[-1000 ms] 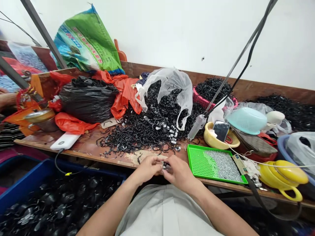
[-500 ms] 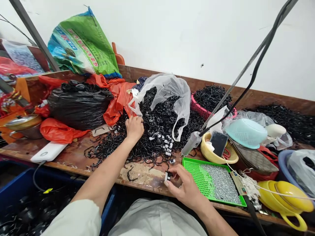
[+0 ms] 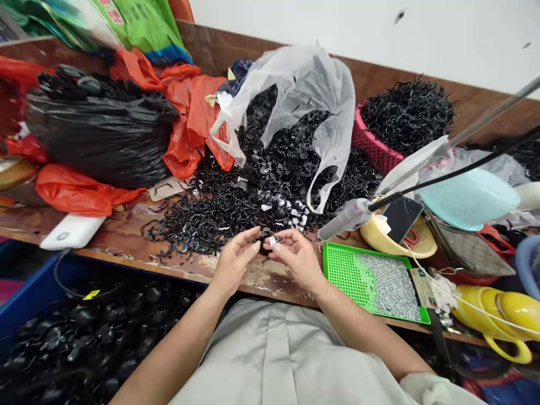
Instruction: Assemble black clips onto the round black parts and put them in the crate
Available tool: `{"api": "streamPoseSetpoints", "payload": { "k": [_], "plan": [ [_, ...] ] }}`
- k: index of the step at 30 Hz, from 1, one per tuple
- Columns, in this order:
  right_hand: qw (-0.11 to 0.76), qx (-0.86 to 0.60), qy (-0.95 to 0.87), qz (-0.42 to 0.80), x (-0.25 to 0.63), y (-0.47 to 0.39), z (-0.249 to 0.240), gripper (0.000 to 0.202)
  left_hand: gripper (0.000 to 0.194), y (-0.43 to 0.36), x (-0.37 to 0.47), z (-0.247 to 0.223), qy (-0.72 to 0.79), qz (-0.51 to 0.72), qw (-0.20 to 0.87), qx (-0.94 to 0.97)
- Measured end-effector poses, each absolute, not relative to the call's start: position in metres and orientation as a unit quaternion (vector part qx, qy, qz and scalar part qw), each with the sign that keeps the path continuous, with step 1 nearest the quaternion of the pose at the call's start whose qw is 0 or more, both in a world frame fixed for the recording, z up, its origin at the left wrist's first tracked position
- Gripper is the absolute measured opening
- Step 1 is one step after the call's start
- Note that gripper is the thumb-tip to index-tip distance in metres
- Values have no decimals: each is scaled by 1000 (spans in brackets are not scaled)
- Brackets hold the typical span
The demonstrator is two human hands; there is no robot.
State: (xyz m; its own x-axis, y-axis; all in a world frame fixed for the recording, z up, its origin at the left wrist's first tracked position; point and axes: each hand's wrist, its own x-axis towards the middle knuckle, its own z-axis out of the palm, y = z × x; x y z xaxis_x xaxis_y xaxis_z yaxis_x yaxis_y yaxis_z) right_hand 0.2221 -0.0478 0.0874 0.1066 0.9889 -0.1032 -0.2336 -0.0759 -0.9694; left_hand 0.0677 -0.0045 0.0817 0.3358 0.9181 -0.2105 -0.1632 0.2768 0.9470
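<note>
Both hands meet over the front edge of the bench. My left hand [image 3: 236,260] pinches a small black plastic part [image 3: 265,233] between thumb and fingertips. Close against it, my right hand [image 3: 297,257] holds a small white piece [image 3: 272,241] with some black on it. Whether the two parts are joined I cannot tell, as the fingers cover much of them. Just beyond the hands lies a heap of thin black strips [image 3: 198,216]. Loose white pieces [image 3: 297,212] and rounder black parts [image 3: 291,140] lie farther back, partly under a clear plastic bag [image 3: 333,84].
A green tray [image 3: 343,273] of small metal pieces sits right of my hands, below a grey-handled hanging tool [image 3: 346,218]. Behind it are a yellow bowl [image 3: 379,239] with a phone and a pink basket [image 3: 373,147]. A blue bin [image 3: 40,289] of black parts stands low left.
My left hand has come back from the heap to my right hand and now grips a black part. The right hand has shifted slightly up. The view has tilted down and closer.
</note>
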Motion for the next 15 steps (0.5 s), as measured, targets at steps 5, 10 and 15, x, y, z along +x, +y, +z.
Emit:
{"api": "streamPoseSetpoints", "payload": {
  "k": [5,10,15],
  "plan": [
    [556,-416,-302,654,222,-53,86,34,39,-1,56,73,371,318,797,355],
    [532,-504,-367,572,236,-56,80,35,50,0,55,70,415,309,727,452],
    [440,-560,-611,346,244,-65,74,31,46,-16,52,77,463,312,581,592]
  ]
}}
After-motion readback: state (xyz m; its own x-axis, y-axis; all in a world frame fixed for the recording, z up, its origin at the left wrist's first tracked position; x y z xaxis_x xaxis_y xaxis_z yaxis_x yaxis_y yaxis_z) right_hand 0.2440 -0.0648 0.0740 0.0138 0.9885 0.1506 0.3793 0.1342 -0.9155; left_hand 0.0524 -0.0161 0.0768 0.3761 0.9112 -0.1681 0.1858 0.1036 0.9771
